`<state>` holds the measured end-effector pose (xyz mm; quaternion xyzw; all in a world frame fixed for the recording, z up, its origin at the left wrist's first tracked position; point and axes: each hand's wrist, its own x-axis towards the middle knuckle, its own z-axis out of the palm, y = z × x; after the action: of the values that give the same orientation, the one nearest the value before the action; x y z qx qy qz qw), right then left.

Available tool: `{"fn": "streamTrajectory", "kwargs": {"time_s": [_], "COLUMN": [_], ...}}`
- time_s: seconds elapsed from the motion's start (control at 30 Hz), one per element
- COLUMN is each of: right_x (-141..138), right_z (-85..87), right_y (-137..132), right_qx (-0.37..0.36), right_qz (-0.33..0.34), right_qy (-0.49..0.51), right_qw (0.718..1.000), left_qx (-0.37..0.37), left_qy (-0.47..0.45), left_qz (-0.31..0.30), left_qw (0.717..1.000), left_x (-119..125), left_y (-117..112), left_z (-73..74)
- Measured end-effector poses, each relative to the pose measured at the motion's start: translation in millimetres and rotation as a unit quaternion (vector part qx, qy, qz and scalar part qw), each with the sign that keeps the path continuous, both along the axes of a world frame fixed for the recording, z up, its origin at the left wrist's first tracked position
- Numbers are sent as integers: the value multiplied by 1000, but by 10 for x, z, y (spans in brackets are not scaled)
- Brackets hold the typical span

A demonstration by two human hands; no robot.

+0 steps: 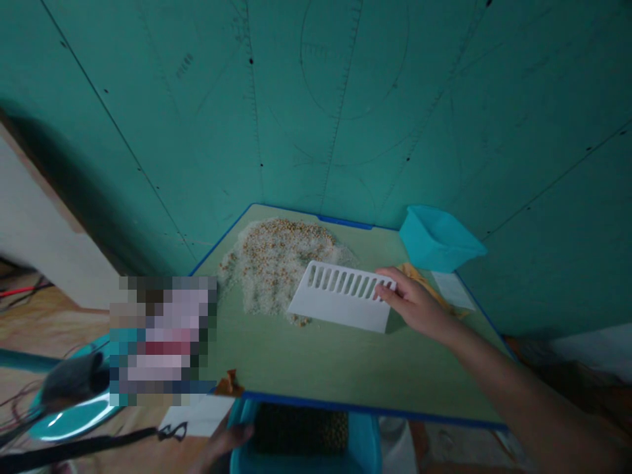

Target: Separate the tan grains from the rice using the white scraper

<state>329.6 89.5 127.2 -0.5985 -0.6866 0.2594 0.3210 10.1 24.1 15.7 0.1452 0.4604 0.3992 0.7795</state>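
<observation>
It's dim around me: shadow on the green wall (197,131) at left, glare on the round teal plastic (93,413), left hand (224,447) blurred.

At lower left, one item (170,336) is pixelated; at bottom, the bin (365,444) is cut off, left hand (230,438) blurred.

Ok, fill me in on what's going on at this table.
A person's right hand grips one end of a white slotted plate, whose other end overlaps, in this view, a pile of pale grains mixed with tan beans. The left hand is low, at the rim of a blue tub below the table edge; its hold is unclear. A turquoise container sits at the far right.
</observation>
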Motion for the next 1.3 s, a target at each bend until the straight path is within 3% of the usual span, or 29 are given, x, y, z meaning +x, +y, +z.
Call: {"fn": "streamTrajectory", "kwargs": {"time_s": [0.53,0.8,1.03,1.3], "right_x": [23,39,-14,-28], "right_z": [-33,-115,-85,-115], "right_y": [0,8,25,21], "right_qx": [-10,-31,-45,-48], "right_qz": [21,29,37,47], "right_qy": [1,22,41,62], "right_qw": [1000,999,997,996], "left_qx": [-10,22,-2,19], "left_qy": [-16,12,14,9], "left_qz": [5,-4,10,1], "left_qw": [1000,1000,1000,1000], "left_x": [-41,11,-62,-42], "left_y": [-26,-2,-23,-15], "left_z": [-93,46,-141,-73]}}
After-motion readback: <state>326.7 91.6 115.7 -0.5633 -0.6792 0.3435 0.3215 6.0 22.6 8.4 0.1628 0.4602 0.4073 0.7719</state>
